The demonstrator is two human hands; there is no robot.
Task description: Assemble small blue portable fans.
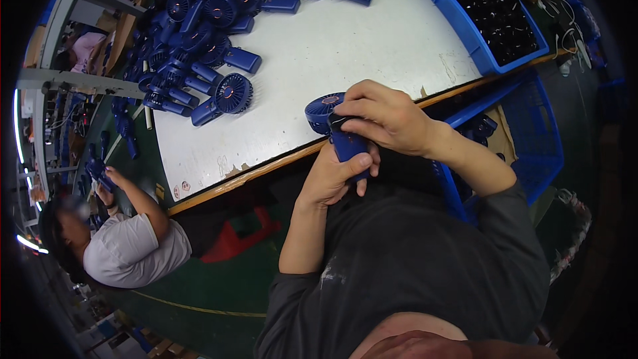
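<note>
A dark blue handheld fan (349,147) is held just over the near edge of the white table (299,60), its round head pointing toward the far left. My left hand (325,178) is closed round the lower part of its handle. From the right, my right hand (387,114) pinches a small black part (337,121) against the fan where head and handle meet. The fingers partly cover that part, so its exact shape is hidden. The nearest loose fan (232,93) lies on the table to the left, in front of a large pile of similar blue fans (199,40).
At the far right of the table stands a blue bin (458,23) full of small black parts. Below the table edge on my right is a blue crate (548,139) with cardboard and dark pieces inside. A co-worker (136,246) sits at the left, handling a blue item; a red stool (242,236) is nearby.
</note>
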